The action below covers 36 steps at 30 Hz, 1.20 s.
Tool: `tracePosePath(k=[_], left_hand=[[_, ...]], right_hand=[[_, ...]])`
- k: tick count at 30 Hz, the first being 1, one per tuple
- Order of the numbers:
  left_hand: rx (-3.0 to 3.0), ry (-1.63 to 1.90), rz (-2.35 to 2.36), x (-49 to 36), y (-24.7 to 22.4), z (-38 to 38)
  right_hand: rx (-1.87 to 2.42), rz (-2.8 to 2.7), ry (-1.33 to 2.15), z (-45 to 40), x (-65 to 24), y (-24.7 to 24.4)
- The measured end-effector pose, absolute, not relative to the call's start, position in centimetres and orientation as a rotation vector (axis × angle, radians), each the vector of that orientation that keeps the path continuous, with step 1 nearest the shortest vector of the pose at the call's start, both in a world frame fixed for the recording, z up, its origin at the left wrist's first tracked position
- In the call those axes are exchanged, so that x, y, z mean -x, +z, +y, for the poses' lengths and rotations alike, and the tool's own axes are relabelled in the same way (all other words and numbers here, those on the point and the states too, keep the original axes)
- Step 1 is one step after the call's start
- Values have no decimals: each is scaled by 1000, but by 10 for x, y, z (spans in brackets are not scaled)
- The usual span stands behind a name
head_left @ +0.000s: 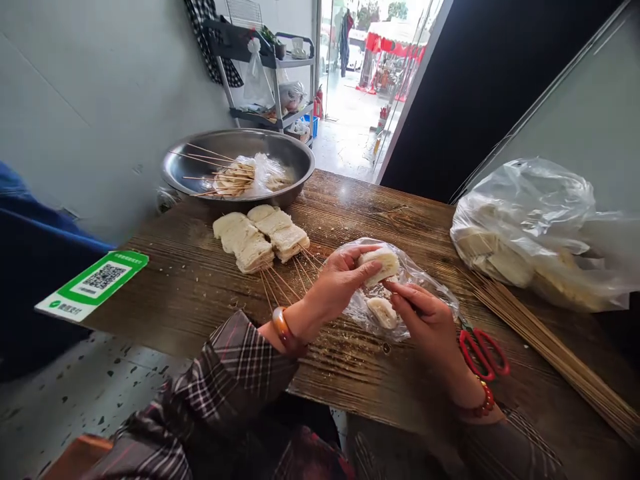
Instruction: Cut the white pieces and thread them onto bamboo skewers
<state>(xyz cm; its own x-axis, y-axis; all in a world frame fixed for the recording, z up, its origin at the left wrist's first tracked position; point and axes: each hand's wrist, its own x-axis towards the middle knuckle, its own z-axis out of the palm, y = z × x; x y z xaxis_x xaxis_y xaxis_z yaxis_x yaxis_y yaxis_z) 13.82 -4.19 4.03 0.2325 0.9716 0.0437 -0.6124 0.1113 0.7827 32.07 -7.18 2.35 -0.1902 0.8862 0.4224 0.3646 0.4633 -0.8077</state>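
Note:
Between the thumb and fingers of my left hand (343,283) is a pale, flat bread-like piece (383,265), raised above a clear plastic bag (357,310). Just to its lower right, my right hand (425,317) is pinched at the piece's lower edge; what its fingertips hold is too small to make out. Another pale piece (383,312) lies on the bag below my hands. Left of my hands, two stacks of skewered pieces, a left stack (243,241) and a right stack (280,232), rest on the table with their sticks pointing toward me.
A steel basin (175,170) with skewered pieces and plastic stands at the table's back left. Red-handled scissors (483,353) and a bundle of thin sticks (550,350) lie right. Behind them sits a filled plastic bag (530,227). A green QR-code card (95,283) is at the left edge.

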Motion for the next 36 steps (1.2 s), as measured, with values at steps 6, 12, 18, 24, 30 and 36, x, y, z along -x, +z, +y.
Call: tracePosePath(k=[6,12,18,24,30,36], left_hand=[[-830,1341,612,-138,43,-47],[-842,1406,595,-140,43,-50],[-836,1374,593,-142,43,-54],[-876,1355,621,-143,41,-56],[-888,1346,620,-150,35,-57],[-836,1277,616,-148,41,-56]], right_hand=[[1117,-1828,737,-71,-333,25],[1096,-1808,661,-72,-327,22],[1115,-1819,599,-73,-325,22],[1112,-1802,521,-74,-321,24],[1090,-1811,457,-75,-316,31],[1122,-1791,485,-75,-316,32]])
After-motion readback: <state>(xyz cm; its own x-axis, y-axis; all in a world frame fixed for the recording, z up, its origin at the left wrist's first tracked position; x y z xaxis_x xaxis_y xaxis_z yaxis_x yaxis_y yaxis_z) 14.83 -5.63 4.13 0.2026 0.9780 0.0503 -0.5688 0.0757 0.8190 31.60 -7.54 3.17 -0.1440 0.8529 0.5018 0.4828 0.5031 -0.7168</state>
